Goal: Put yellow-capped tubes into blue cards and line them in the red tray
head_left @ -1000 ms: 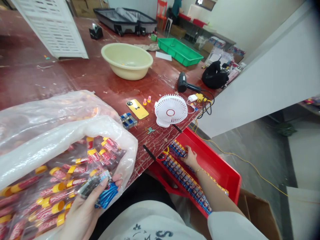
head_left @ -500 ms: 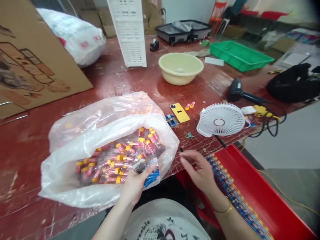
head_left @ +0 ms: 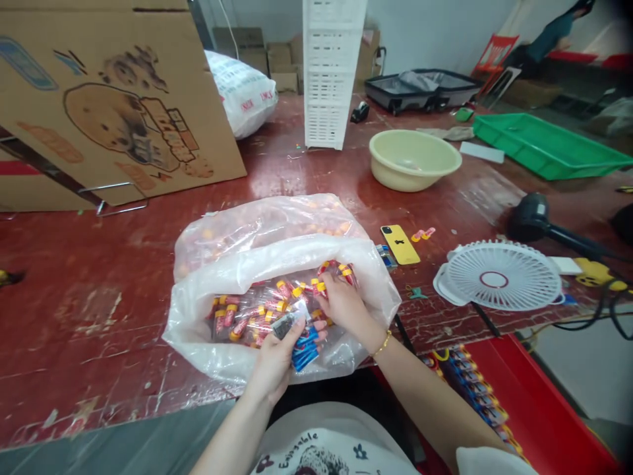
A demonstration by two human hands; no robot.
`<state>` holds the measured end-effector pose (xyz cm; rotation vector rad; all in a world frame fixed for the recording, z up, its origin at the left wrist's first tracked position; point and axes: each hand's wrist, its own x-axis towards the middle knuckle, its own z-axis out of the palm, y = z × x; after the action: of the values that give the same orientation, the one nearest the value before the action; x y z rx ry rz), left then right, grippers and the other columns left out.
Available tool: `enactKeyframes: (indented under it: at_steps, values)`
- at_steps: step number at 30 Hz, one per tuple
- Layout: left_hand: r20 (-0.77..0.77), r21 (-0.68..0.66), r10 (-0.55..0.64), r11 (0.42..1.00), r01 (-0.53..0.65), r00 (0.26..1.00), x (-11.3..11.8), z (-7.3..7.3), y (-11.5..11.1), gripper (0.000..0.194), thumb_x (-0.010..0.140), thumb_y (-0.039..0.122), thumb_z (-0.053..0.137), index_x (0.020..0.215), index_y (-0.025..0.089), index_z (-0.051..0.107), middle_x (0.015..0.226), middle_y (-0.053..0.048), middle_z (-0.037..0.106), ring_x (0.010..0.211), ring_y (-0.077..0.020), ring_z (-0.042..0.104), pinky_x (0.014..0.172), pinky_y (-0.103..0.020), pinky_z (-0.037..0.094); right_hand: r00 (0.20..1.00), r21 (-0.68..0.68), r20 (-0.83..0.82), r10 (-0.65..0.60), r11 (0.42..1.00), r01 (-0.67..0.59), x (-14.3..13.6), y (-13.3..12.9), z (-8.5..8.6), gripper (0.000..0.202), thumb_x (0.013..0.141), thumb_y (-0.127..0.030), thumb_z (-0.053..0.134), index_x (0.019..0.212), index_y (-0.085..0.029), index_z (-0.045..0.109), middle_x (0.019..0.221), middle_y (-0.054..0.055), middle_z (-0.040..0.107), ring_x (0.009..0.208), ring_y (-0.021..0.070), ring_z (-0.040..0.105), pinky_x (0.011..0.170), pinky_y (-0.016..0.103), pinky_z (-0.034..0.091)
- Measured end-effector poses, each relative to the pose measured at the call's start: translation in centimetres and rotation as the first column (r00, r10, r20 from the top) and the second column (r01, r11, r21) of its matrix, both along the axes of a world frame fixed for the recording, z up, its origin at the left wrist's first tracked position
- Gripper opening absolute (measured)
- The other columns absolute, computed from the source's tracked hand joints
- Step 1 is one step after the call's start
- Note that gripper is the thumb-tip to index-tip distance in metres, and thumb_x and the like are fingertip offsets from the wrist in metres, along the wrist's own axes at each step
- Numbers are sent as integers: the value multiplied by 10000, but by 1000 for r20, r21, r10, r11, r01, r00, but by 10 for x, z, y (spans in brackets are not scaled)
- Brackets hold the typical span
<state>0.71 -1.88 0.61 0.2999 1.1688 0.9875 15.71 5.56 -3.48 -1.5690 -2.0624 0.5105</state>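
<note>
A white plastic bag [head_left: 222, 270] lies with its mouth toward me, holding many small clear tubes [head_left: 257, 323] with red-pink contents and yellow caps. My left hand [head_left: 279, 353] is closed on a small stack of blue printed packets [head_left: 305, 349], thumb on top and fingertips showing at the far side. Inside the bag's right part, my right hand [head_left: 343, 303] has its fingers closed at a yellow-capped tube [head_left: 319, 287]; its fingertips are partly hidden among the tubes.
Right of the bag lie a yellow phone [head_left: 401, 245], small turquoise scissors [head_left: 416, 291] and a white fan [head_left: 494, 277]. Behind stand a cream basin [head_left: 415, 165], a white basket [head_left: 329, 86] and a green tray [head_left: 548, 148]. A red box [head_left: 539, 396] holds rows of packed items below the table edge.
My right hand has moved left from beside the bag into its opening, onto the tubes. The left hand still holds the packets. My view has turned left.
</note>
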Motion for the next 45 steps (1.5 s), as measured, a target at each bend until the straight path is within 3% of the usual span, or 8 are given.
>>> enactKeyframes:
  at_steps: [4, 10, 20, 23, 26, 31, 36, 45]
  values:
    - [-4, 52, -67, 996, 67, 998, 0, -1, 0, 294, 674, 341, 793, 836, 101, 736, 830, -133, 766, 713, -240, 713, 633, -322, 570, 967, -48, -256, -10, 999, -2, 7, -9, 9, 139, 855, -247, 562, 987, -215, 534, 875, 39, 630, 782, 203, 613, 770, 370, 496]
    - [-99, 133, -97, 985, 110, 990, 2, -8, 2, 255, 584, 353, 839, 675, 143, 727, 645, -59, 724, 585, -188, 654, 595, -287, 531, 712, -56, -700, -50, 998, 15, 29, -24, 34, 211, 827, -315, 646, 969, -238, 511, 897, 8, 582, 772, 141, 603, 714, 284, 530]
    - [-253, 123, -124, 980, 159, 960, -1, -17, 3, 286, 467, 277, 891, 651, 152, 712, 561, -23, 687, 523, -184, 627, 555, -284, 504, 783, 173, -566, 258, 966, -193, 25, -22, 64, 178, 845, -213, 617, 997, -258, 537, 954, 20, 607, 913, 173, 593, 827, 338, 507]
    - [-255, 123, -141, 977, 177, 957, 0, -16, 3, 272, 467, 270, 891, 609, 155, 690, 540, -14, 675, 512, -178, 617, 540, -275, 493, 780, 124, -563, 273, 961, -247, 23, -20, 61, 189, 827, -225, 648, 982, -252, 543, 932, 8, 615, 871, 157, 598, 805, 319, 508]
    - [-187, 122, -161, 975, 186, 969, 3, -12, 2, 259, 493, 279, 885, 594, 151, 685, 547, -17, 678, 512, -170, 620, 542, -267, 497, 706, -77, -694, 139, 961, -265, 21, -17, 49, 225, 789, -281, 697, 948, -237, 544, 887, -7, 606, 762, 129, 598, 717, 285, 523]
    - [9, 23, -129, 991, 129, 992, 11, -8, 2, 350, 599, 396, 830, 797, 125, 731, 678, -74, 735, 587, -204, 676, 561, -296, 543, 587, -312, -809, -39, 874, -372, 20, -29, 26, 281, 803, -416, 662, 943, -219, 519, 844, -1, 575, 767, 134, 593, 724, 299, 520]
    - [144, -77, -71, 994, 83, 987, 23, -5, 10, 370, 660, 391, 802, 866, 92, 730, 645, -76, 729, 534, -167, 660, 537, -260, 554, 639, -324, -768, 48, 831, -452, 17, -60, 19, 919, 513, -284, 890, 1227, -289, 310, 1118, 46, 519, 1004, 206, 571, 837, 351, 512]
    - [109, 9, -136, 991, 136, 985, 27, -7, 3, 281, 689, 305, 793, 878, 101, 753, 715, -71, 752, 576, -146, 661, 556, -218, 534, 652, -254, -758, -21, 930, -264, 10, -66, 17, 586, 634, -122, 727, 1036, -273, 328, 1000, 5, 519, 895, 160, 578, 753, 304, 512]
